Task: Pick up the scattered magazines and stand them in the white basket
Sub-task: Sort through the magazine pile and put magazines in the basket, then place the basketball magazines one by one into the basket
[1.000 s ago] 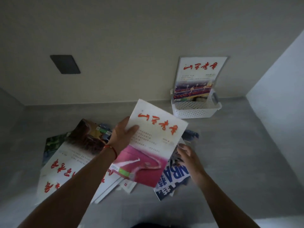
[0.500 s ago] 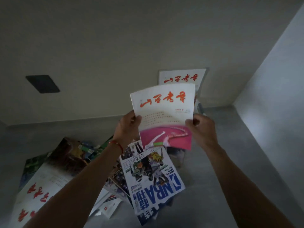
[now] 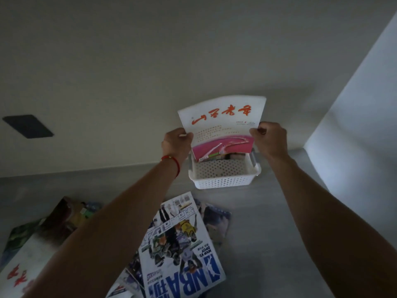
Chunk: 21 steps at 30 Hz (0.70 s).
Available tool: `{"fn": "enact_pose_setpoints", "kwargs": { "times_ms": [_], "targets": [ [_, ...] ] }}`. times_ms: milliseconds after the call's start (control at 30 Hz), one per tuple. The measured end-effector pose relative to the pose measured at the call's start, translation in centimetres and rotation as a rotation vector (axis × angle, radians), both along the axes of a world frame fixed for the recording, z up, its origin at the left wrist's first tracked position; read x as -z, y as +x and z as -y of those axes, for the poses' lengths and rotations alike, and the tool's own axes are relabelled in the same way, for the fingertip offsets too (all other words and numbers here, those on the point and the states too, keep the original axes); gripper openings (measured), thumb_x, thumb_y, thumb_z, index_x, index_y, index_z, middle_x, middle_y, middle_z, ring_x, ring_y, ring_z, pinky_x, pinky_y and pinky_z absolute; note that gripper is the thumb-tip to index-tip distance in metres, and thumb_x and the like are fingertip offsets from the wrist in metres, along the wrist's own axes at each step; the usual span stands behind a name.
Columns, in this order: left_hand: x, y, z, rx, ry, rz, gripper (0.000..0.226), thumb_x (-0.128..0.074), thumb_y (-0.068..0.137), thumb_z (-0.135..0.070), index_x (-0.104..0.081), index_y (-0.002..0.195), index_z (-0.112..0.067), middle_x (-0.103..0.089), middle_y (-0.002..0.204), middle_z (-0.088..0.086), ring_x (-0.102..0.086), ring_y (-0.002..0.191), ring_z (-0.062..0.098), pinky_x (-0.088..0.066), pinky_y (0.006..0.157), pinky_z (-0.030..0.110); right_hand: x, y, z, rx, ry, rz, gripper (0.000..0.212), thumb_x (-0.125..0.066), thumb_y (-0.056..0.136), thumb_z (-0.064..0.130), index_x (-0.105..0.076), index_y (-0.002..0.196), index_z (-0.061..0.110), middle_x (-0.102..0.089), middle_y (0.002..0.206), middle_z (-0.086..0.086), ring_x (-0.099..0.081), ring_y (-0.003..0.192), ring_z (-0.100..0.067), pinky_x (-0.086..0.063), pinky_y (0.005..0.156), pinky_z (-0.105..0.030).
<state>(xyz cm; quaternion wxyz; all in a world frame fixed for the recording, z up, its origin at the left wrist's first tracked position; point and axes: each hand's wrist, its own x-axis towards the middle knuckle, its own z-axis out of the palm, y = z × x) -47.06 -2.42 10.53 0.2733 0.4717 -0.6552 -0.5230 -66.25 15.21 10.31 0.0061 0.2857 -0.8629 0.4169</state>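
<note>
1. Both arms are out at full stretch now, and the magazine has travelled from over the pile right up to the basket by the wall
2. Left hand pinches its left edge, right hand pinches the right edge; a second ago only the left had it, the right was down on the pile
3. The hands sit apart, one each side, and the page bows slightly between them, upright, red title at the top
4. Its pink bottom edge is dipping inside the basket at the back; whether it touches the floor of the basket yet, I cannot tell
5. The copy already in the basket is hidden behind this one now
6. So this one looks nearly placed: a little lower, then release, and it should lean against the wall
7. Plenty left on the floor: the NBA magazine face up, more under it, and another red-title one at far left
</note>
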Motion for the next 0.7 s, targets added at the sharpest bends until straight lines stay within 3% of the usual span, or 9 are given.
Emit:
{"fn": "enact_pose_setpoints", "kwargs": {
  "times_ms": [133, 200, 267, 333, 467, 533, 600, 667, 700],
  "targets": [
    [3.0, -1.4, 0.9, -0.119, 0.242, -0.091, 0.008, -0.078, 0.080, -0.017, -0.077, 0.077, -0.024, -0.079, 0.083, 0.007, -0.077, 0.085, 0.031, -0.063, 0.083, 0.049, 2.4, -1.1, 0.6, -0.011, 0.043, 0.018, 0.016, -0.066, 0.090, 0.015, -0.078, 0.093, 0.004, -0.078, 0.099, -0.011, -0.070, 0.079, -0.021, -0.046, 0.064, -0.017],
    [3.6, -2.0, 1.4, -0.144, 0.291, -0.108, 0.008, -0.079, 0.081, -0.014, -0.077, 0.083, -0.021, -0.078, 0.082, 0.006, -0.076, 0.087, 0.031, -0.062, 0.085, 0.048, 3.3, -1.3, 0.9, -0.008, 0.040, 0.053, 0.017, -0.064, 0.090, 0.013, -0.077, 0.093, 0.003, -0.078, 0.096, -0.013, -0.071, 0.082, -0.025, -0.051, 0.067, -0.023],
    [4.0, -2.7, 1.8, -0.153, 0.309, -0.113, 0.018, -0.080, 0.082, -0.014, -0.077, 0.100, -0.017, -0.077, 0.083, 0.006, -0.073, 0.076, 0.025, -0.063, 0.085, 0.043, 3.8, -1.6, 1.3, 0.014, 0.039, 0.096, 0.019, -0.062, 0.089, 0.013, -0.077, 0.095, 0.003, -0.077, 0.095, -0.015, -0.072, 0.086, -0.029, -0.053, 0.070, -0.028],
    [4.3, -3.4, 1.8, -0.168, 0.329, -0.127, 0.031, -0.080, 0.082, -0.017, -0.072, 0.111, -0.015, -0.076, 0.099, 0.014, -0.067, 0.073, 0.022, -0.061, 0.088, 0.042, 4.1, -1.7, 1.7, 0.049, 0.044, 0.171, 0.023, -0.058, 0.091, 0.014, -0.076, 0.102, 0.006, -0.077, 0.101, -0.014, -0.071, 0.092, -0.030, -0.051, 0.073, -0.027],
    [4.8, -4.1, 1.6, -0.144, 0.409, -0.113, 0.059, -0.074, 0.084, -0.008, -0.047, 0.135, -0.016, -0.063, 0.126, 0.019, -0.065, 0.111, 0.033, -0.052, 0.104, 0.047, 4.5, -1.1, 2.7, 0.006, 0.056, 0.307, 0.037, -0.046, 0.092, 0.008, -0.066, 0.122, 0.015, -0.072, 0.120, -0.010, -0.069, 0.103, -0.029, -0.046, 0.067, -0.019],
    [4.9, -4.2, 1.8, -0.068, 0.441, -0.145, 0.062, -0.064, 0.086, 0.005, -0.041, 0.142, -0.010, -0.061, 0.132, 0.022, -0.062, 0.116, 0.032, -0.049, 0.108, 0.046, 4.5, -0.5, 2.8, -0.041, 0.052, 0.336, 0.033, -0.047, 0.093, 0.009, -0.055, 0.124, 0.018, -0.067, 0.127, -0.006, -0.067, 0.102, -0.027, -0.047, 0.059, -0.016],
    [4.9, -3.6, 1.8, 0.004, 0.466, -0.170, 0.060, -0.054, 0.089, 0.012, -0.039, 0.144, -0.007, -0.058, 0.136, 0.023, -0.061, 0.109, 0.028, -0.052, 0.100, 0.041, 4.3, 0.3, 2.6, -0.071, 0.032, 0.373, 0.033, -0.053, 0.093, 0.010, -0.045, 0.124, 0.019, -0.064, 0.132, -0.005, -0.067, 0.105, -0.027, -0.058, 0.068, -0.026],
    [4.7, -2.1, 1.7, 0.026, 0.413, -0.124, 0.058, -0.055, 0.086, 0.012, -0.047, 0.140, -0.007, -0.059, 0.134, 0.024, -0.062, 0.099, 0.026, -0.055, 0.090, 0.037, 4.0, 1.3, 2.1, -0.100, 0.009, 0.355, 0.041, -0.057, 0.092, 0.010, -0.046, 0.131, 0.018, -0.062, 0.133, -0.006, -0.064, 0.116, -0.030, -0.056, 0.080, -0.030],
    [4.4, -1.1, 1.5, 0.037, 0.370, -0.090, 0.053, -0.057, 0.085, 0.011, -0.053, 0.135, -0.008, -0.061, 0.131, 0.023, -0.065, 0.098, 0.028, -0.056, 0.093, 0.040, 3.7, 2.0, 1.8, -0.113, 0.006, 0.308, 0.043, -0.057, 0.092, 0.010, -0.049, 0.133, 0.016, -0.063, 0.130, -0.006, -0.063, 0.117, -0.029, -0.052, 0.081, -0.028]
  ]
}}
